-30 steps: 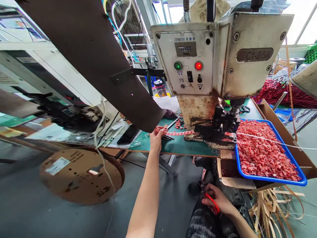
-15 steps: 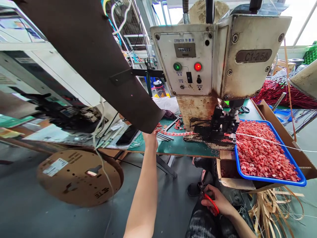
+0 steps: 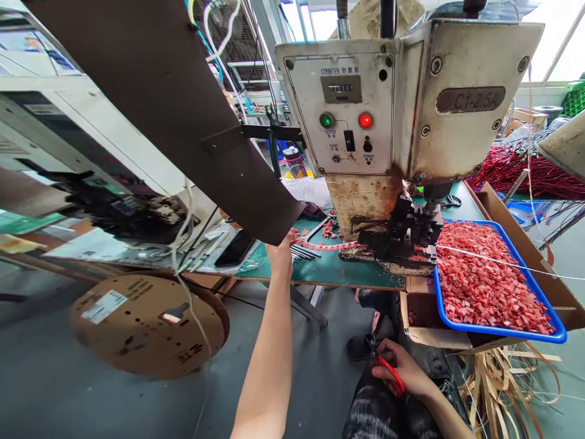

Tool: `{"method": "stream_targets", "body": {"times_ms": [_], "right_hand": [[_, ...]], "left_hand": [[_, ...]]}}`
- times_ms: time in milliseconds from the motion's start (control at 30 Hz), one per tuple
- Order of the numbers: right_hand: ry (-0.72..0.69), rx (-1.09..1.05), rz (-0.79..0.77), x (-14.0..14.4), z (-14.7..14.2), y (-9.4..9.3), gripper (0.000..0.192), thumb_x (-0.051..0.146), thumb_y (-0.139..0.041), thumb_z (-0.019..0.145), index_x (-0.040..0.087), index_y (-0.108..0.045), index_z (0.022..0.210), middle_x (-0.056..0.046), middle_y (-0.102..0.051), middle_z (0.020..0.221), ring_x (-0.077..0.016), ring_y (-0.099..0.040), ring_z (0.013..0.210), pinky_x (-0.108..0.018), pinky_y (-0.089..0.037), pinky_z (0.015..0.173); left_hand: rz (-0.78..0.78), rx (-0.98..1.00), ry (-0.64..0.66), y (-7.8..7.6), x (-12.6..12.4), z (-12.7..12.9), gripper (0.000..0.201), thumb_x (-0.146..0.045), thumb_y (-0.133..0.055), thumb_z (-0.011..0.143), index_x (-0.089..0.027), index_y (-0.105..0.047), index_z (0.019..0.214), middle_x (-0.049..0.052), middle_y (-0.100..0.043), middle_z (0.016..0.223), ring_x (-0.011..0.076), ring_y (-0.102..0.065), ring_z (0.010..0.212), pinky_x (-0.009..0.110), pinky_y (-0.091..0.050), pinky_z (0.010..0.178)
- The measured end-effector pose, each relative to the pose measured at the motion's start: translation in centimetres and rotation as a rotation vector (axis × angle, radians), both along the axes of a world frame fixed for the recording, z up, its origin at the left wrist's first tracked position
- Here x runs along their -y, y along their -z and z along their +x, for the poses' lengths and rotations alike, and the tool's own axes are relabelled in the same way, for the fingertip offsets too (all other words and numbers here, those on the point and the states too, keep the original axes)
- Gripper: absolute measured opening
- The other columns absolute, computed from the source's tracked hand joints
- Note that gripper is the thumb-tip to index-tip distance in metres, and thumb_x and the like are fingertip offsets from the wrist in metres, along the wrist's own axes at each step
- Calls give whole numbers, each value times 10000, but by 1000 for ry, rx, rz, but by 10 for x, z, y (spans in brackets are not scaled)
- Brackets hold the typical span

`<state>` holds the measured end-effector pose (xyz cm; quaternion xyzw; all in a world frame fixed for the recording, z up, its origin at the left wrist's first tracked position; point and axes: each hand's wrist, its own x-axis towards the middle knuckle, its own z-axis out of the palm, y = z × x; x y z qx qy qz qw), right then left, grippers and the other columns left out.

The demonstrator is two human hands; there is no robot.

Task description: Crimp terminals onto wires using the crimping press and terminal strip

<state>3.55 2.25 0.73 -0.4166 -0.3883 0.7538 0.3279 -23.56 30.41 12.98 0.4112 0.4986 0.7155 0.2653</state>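
My left hand (image 3: pixel 280 261) is stretched out at the table's edge, under the lower end of a dark curved metal chute (image 3: pixel 196 122). Its closed fingers, partly hidden by the chute, hold a strip of red and white pieces (image 3: pixel 326 247). From there the strip runs right into the black tooling (image 3: pixel 402 231) at the base of a worn press (image 3: pixel 333 110). Low over my lap, my right hand (image 3: pixel 402 369) grips scissors with red handles (image 3: pixel 391 373), blades pointing up and left. On the tooling's far side a thin white strand (image 3: pixel 493 259) leads off to the right.
A blue tray (image 3: pixel 441 305) heaped with small red pieces stands right of the press, beside a cardboard box (image 3: pixel 567 305). A phone (image 3: pixel 235 249) and thin rods (image 3: pixel 304 252) lie on the green table. A cardboard reel (image 3: pixel 150 329) hangs lower left; paper strips (image 3: pixel 489 390) pile lower right.
My left hand has shifted slightly to the right, still holding the strip. My right hand stays over my lap with the scissors. The reel at lower left has turned a little.
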Motion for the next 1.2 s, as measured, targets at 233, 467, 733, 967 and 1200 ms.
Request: {"method": "stream_targets", "body": {"times_ms": [233,467,733,967,1200], "right_hand": [[-23,28,24,0,0,7,625,630,-853,670,246,-415,895,113,-588,656,-34,-387,349,-186,-285,324],[-26,19,34,1,0,4,640,655,-847,664,251,-408,894,136,-530,572,-41,-382,338,-174,-284,317],[-4,25,13,0,0,-1,653,640,-868,630,245,-413,879,133,-549,597,-34,-374,332,-178,-277,299],[-1,30,9,1,0,0,638,628,-861,649,248,-410,891,121,-577,653,-26,-383,346,-181,-285,318],[-15,29,27,1,0,1,618,624,-857,663,246,-420,882,136,-536,584,-31,-373,346,-180,-280,340]], "left_hand": [[-40,4,86,10,5,6,235,-377,-750,643,-220,-594,722,35,-693,782,190,-674,703,285,-529,624],[-101,-42,150,19,9,9,189,-370,-708,657,-224,-591,681,30,-688,794,181,-652,714,290,-509,692],[-98,11,165,6,16,7,344,-456,-797,647,-211,-636,829,29,-684,855,178,-676,774,244,-467,634],[-18,100,91,-3,7,7,364,-479,-776,631,-194,-640,813,31,-667,796,160,-653,713,250,-478,612],[43,89,-7,-4,-2,1,205,-365,-718,615,-205,-604,670,22,-652,704,162,-639,646,250,-473,556]]}}
